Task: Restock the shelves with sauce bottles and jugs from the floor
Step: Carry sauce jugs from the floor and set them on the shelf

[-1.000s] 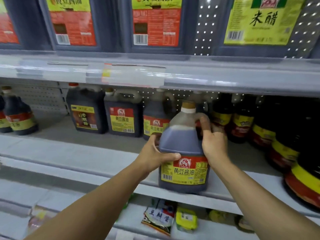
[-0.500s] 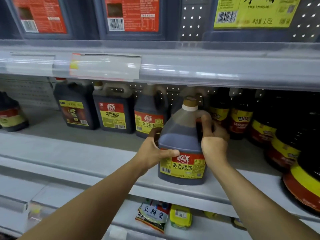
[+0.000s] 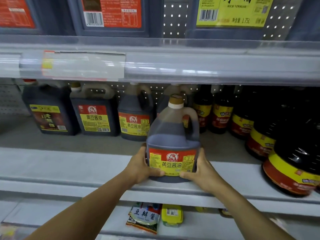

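Note:
A dark soy sauce jug (image 3: 172,135) with a red and yellow label and a tan cap stands upright near the front edge of the middle shelf (image 3: 69,163). My left hand (image 3: 142,165) grips its lower left side and my right hand (image 3: 201,168) grips its lower right side, fingers curled onto the label. Behind it stand matching jugs (image 3: 97,116) (image 3: 135,122) and a darker jug (image 3: 48,113) in a row at the back left.
Round dark bottles with red and yellow labels (image 3: 292,163) crowd the right of the shelf. The upper shelf lip (image 3: 190,66) with a price tag hangs just above the jug's cap. Large jugs stand on the shelf above. Sauce packets (image 3: 145,217) lie on the lower shelf.
Both hands slid down from the jug's shoulder and handle to its lower sides. The jug stands a little further back on the shelf.

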